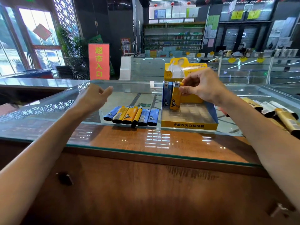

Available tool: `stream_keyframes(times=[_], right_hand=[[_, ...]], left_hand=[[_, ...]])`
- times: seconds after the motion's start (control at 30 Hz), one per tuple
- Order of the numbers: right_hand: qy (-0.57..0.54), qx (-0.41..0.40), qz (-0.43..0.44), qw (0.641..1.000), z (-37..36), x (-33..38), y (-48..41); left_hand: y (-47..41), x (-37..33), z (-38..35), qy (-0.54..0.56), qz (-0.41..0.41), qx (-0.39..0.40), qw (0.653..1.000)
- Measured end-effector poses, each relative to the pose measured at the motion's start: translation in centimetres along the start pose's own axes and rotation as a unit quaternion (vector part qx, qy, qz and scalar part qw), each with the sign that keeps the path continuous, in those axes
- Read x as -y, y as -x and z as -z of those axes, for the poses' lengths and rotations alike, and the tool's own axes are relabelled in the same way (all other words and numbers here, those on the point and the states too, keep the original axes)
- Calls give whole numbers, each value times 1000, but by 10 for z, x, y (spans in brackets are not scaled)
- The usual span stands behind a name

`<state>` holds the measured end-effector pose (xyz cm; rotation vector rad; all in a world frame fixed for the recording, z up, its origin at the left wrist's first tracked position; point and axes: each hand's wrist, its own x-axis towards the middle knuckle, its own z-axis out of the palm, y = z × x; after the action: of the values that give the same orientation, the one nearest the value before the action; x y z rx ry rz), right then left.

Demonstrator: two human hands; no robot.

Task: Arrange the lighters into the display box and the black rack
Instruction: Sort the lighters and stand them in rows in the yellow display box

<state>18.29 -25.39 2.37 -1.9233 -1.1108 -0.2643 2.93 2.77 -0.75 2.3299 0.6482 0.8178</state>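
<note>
The wooden counter (146, 184) is sitting closest, its front running under both bare forearms, and a glass top (48, 120) is lying over it. On that glass the display box (189, 125) is standing just right of centre, its yellow front wall facing me and most of its gridded floor showing bare.

The right hand (201, 88) is pinching an orange lighter (176, 98) near its top, thumb tip pressing the body and a fingertip (183, 83) sitting over the cap, the other fingers curling behind. The lighter is standing upright at the back left of the box, touching the blue lighters (167, 95) already lined up there. Its foot seems to be meeting the floor grid, though I cannot tell whether it is fully seated.

The left hand (93, 98) is hovering above the glass, well left of the box, fingers loosely curled, thumb sticking out, gripping nothing.

A row of 6 lighters (131, 115), 3 blue and 3 orange, is lying flat on the glass just left of the box. Some gold and black lighters (284, 119) are lying at the far right. I am not making out a black rack from here.

These look light, stiff and smooth-sided, so I would judge them slippery and easy to tip once upright. Taking each by its upper end with thumb and 1 or 2 fingers looks wisest, leaving the foot free to find its slot without knocking its neighbours.
</note>
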Motion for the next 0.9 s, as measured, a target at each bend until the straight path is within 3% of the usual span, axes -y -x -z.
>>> stream_keyframes(times=[0.17,0.33,0.5,0.9], right_hand=[[78,-14,6,997,4,1,0],[79,-43,22,996,-1,4,3],[79,-45,22,996,-3,6,3],[167,-23,48,984,-10,6,3]], left_hand=[[18,-22,-3,-176,48,165,969],[17,-44,-9,-228,27,230,946],[16,-54,-8,-270,31,252,929],[18,-54,-4,-208,79,266,938]])
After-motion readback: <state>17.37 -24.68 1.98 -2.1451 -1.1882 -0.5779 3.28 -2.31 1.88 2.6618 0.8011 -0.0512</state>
